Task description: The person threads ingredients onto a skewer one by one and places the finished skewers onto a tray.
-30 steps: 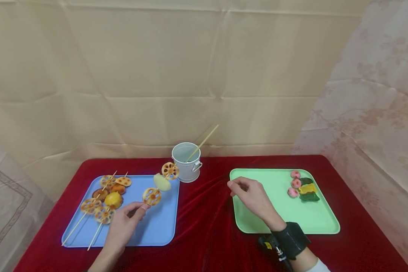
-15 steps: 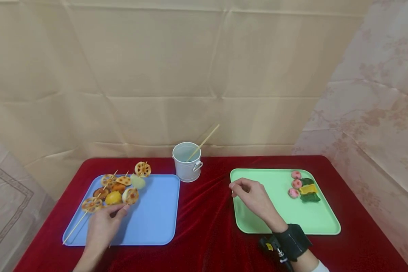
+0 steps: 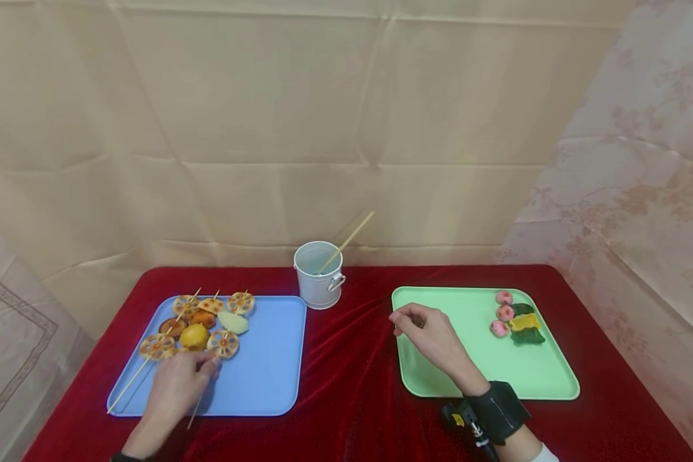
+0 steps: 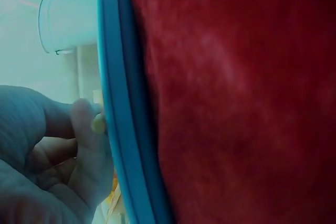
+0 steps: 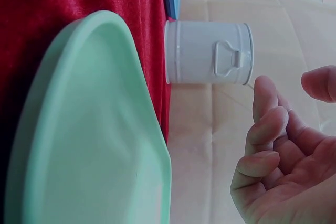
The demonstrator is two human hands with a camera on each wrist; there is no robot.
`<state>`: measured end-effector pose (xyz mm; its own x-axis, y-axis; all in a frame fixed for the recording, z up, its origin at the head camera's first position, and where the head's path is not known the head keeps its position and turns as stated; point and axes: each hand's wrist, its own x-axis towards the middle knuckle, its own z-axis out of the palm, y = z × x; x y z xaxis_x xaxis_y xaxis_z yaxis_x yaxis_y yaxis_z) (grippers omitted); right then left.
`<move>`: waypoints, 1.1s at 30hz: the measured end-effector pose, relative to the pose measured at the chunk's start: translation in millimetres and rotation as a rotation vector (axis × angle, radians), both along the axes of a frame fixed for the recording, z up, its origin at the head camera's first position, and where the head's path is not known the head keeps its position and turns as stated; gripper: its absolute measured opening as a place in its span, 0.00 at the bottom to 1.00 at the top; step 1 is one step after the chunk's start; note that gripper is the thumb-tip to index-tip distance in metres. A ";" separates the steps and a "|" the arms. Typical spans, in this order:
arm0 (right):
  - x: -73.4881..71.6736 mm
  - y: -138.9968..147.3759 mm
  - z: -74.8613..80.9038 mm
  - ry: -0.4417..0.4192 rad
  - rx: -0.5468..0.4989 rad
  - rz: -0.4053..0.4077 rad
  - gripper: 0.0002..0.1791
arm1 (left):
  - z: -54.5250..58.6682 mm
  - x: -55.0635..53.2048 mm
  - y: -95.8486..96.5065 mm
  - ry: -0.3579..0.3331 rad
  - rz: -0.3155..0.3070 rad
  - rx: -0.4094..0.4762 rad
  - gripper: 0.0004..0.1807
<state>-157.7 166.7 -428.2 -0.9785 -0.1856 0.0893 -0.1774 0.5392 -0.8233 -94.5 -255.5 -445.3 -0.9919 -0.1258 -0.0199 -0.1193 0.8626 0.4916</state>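
Observation:
My left hand (image 3: pixel 176 385) is low over the blue tray (image 3: pixel 271 378), thumb and fingertips pinching the stick of a skewer (image 3: pixel 223 344). Two lotus root slices with a pale green slice between them are threaded on it, lying along the tray. Left of it are two more skewers, with lotus root slices, a yellow round piece (image 3: pixel 194 337) and browned pieces; my hand partly covers them. In the left wrist view, the fingers (image 4: pixel 86 150) are at the tray's rim. My right hand (image 3: pixel 430 337) hovers over the near-left part of the green tray (image 3: pixel 450 378), fingers loosely curled, holding nothing.
Between the trays, at the back, a white metal bucket (image 3: pixel 317 292) has a bare wooden stick (image 3: pixel 355 234) leaning in it. Pink balls (image 3: pixel 505 312) and green and yellow pieces (image 3: pixel 524 322) lie at the green tray's right. Red cloth (image 3: pixel 352 385) covers the table; a beige curtain hangs behind.
My left hand has carried the skewer leftward and lowered it onto the blue tray beside the other skewers. The right hand has stayed nearly still.

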 end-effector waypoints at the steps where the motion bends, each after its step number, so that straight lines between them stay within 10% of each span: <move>1: 0.0 0.1 -0.1 0.000 0.000 0.002 0.12 | 0.1 -0.8 0.1 -0.015 -0.004 -0.003 0.15; 13: 1.3 0.5 -0.3 0.004 0.000 0.008 0.11 | 2.8 -4.3 1.2 0.019 -0.030 -0.163 0.05; 29: 2.1 1.5 1.7 -0.003 0.014 0.015 0.12 | 10.4 -2.9 0.3 -0.036 -0.003 -0.157 0.12; 33: 1.6 5.0 3.8 0.017 0.030 0.020 0.11 | 23.1 -1.7 0.0 0.054 -0.016 -0.194 0.18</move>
<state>-156.0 171.7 -424.4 -0.9730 -0.2081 0.0997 -0.2020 0.5597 -0.8037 -96.2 -255.4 -422.2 -0.9927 -0.1063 0.0565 -0.0827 0.9433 0.3215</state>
